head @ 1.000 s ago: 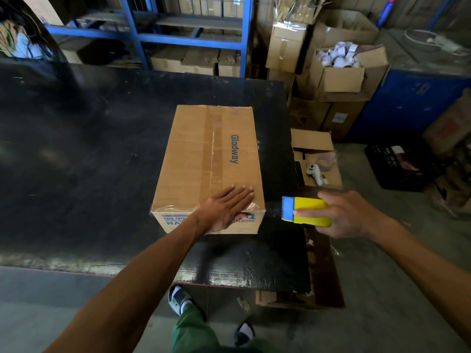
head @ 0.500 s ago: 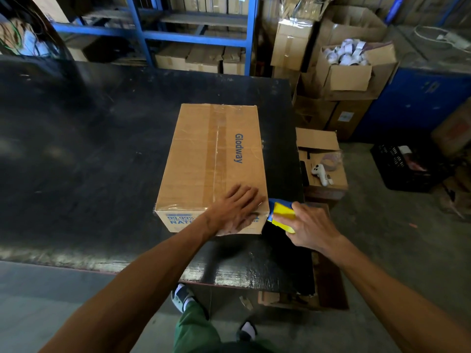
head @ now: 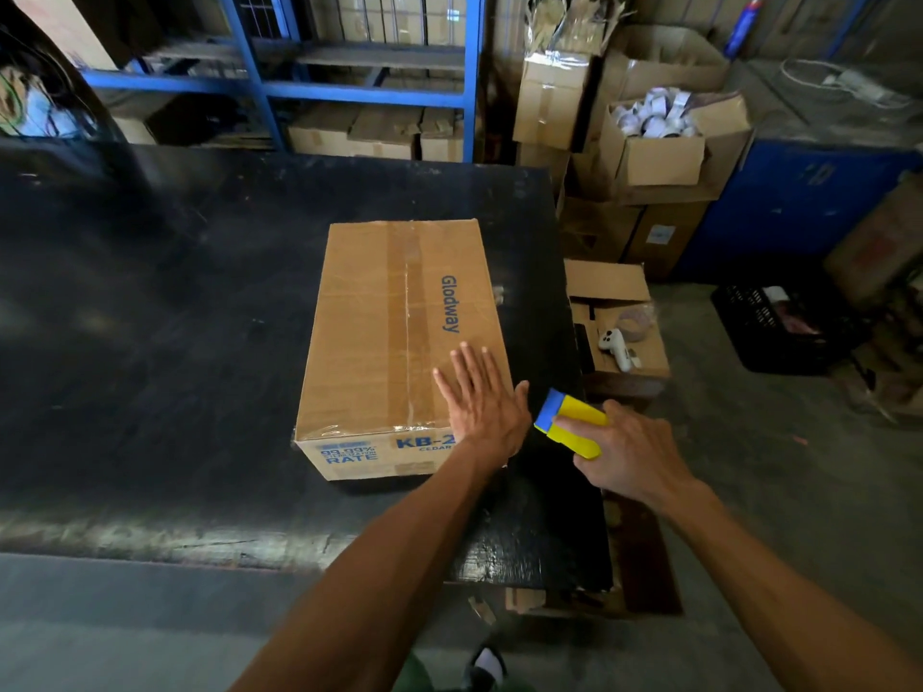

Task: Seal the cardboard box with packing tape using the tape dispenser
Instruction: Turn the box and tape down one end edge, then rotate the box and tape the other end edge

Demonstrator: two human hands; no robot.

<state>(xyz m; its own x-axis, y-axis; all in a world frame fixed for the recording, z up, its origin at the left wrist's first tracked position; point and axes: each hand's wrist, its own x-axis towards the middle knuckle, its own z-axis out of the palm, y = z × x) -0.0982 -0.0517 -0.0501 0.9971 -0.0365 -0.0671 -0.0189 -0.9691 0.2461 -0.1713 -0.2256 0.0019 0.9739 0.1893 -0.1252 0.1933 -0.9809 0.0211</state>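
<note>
Left hand (head: 482,407) is flat on the cardboard box (head: 399,342), fingers spread, palm down over the near right corner of the top face, wrist hanging past the front edge. Right hand (head: 627,452) is wrapped tight around the tape dispenser (head: 569,422), yellow body in the fist, blue end pointing up-left toward the box corner. From what I see the dispenser sits just beside the box's near right edge, close to my left thumb; can't tell if it's touching cardboard.

Box sits on the black table (head: 150,342), right of centre, long axis running away from me. Tape strip (head: 417,322) runs lengthwise down the top seam, glossy, wrinkled near the front edge. "Glodway" printed in blue to the right of the strip; front face shows "RATE" and "KB-2" partly covered by my forearm.

Off the table's right edge, a low open carton (head: 617,312) with a white controller (head: 618,348) lying in it. Blue shelving (head: 359,87) behind the table, stacked with cartons. Black crate (head: 779,327) on the floor further right.
</note>
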